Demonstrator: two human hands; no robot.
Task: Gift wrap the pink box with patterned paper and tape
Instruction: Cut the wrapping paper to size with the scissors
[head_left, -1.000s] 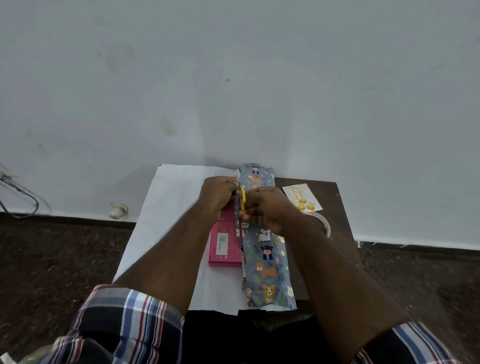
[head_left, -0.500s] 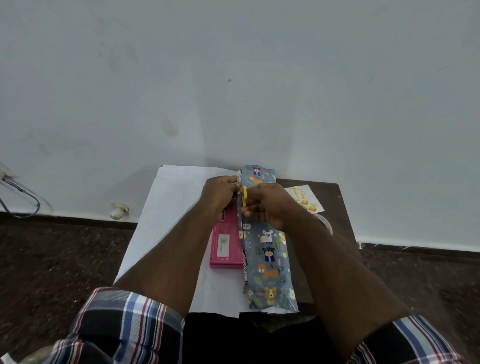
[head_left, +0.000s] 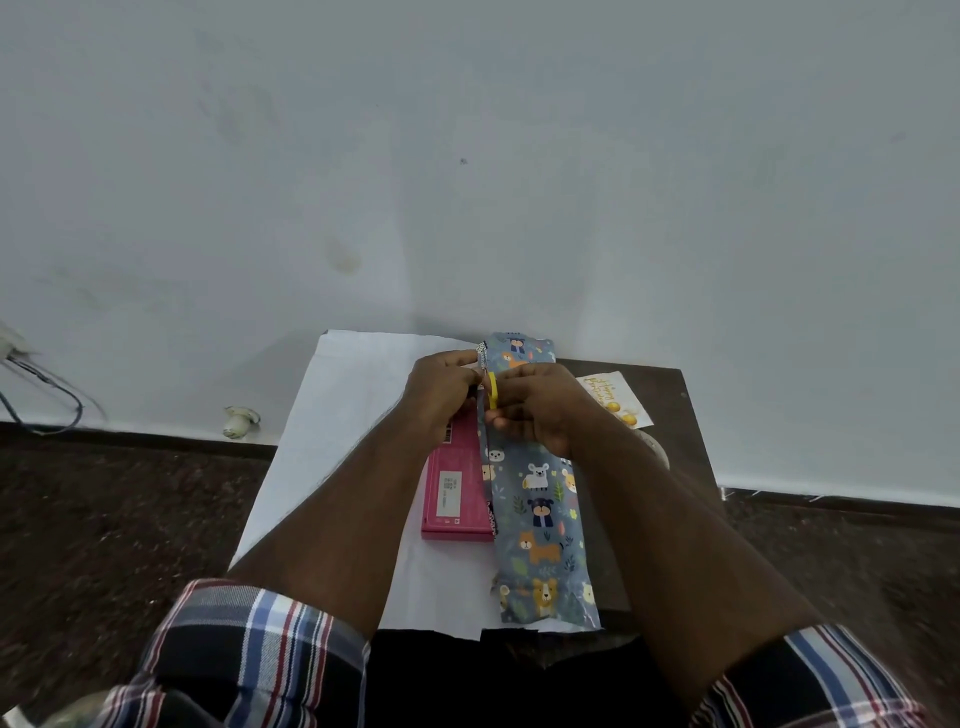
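pink box (head_left: 457, 493) under both hands, left hand (head_left: 441, 397), right hand (head_left: 535, 410) pinching patterned paper (head_left: 540, 514)

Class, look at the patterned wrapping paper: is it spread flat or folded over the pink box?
Folded over part of it. The patterned paper covers the pink box's right part; its left part is bare.

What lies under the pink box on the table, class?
The pink box lies on a white sheet of paper, the patterned paper folded over its right side. What lies beneath the white sheet there is covered.
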